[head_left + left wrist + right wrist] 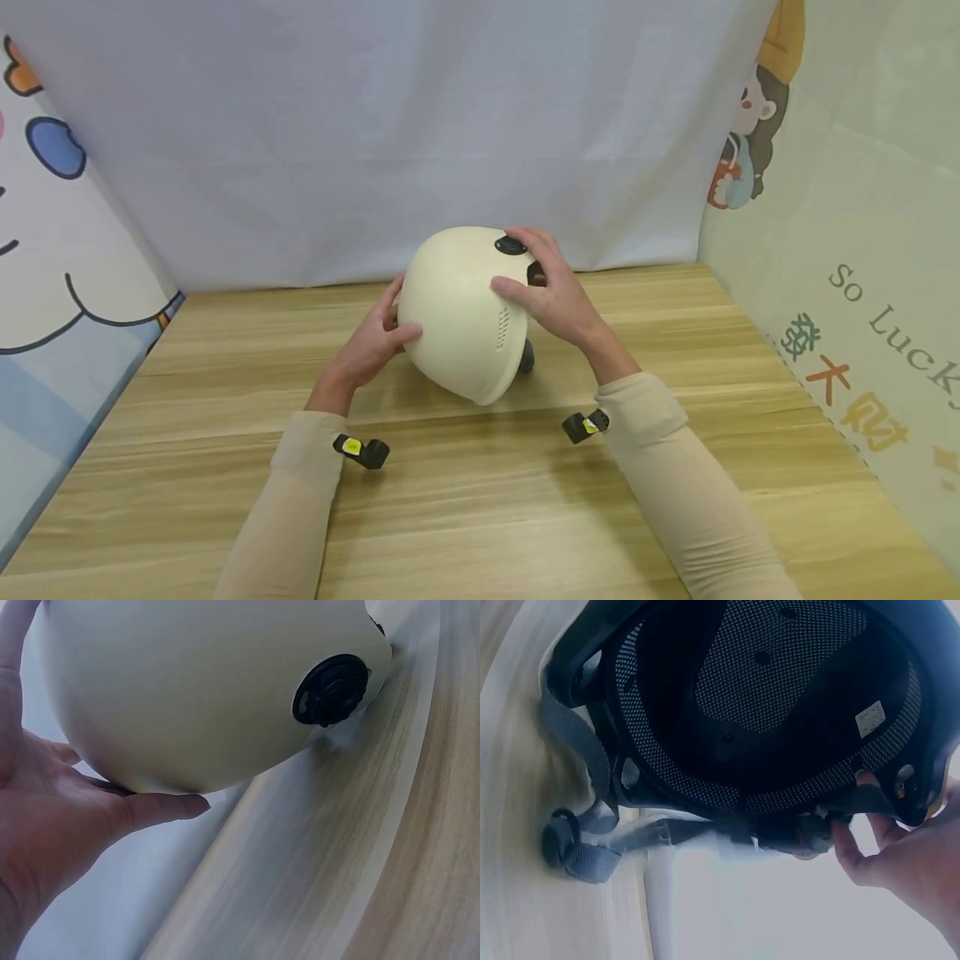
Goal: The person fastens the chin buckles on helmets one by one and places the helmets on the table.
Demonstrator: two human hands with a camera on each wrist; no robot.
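Note:
A cream helmet (457, 308) is held tilted over the table in the head view, its domed shell toward the left and its rim toward the right. My left hand (371, 342) grips the dome's left side, with the thumb on the shell. My right hand (555, 292) holds the rim at the upper right, by a black round fitting (511, 244). A second black round fitting (330, 690) appears in the left wrist view. The right wrist view shows the dark mesh lining (765, 675), a white label (870, 718) and a hanging grey strap (577, 742).
The wood-grain table (465, 508) runs back to a white cloth (375, 150). Printed panels stand at the left and right (847, 275). Small black cameras (362, 451) sit on both wrists, over cream sleeves.

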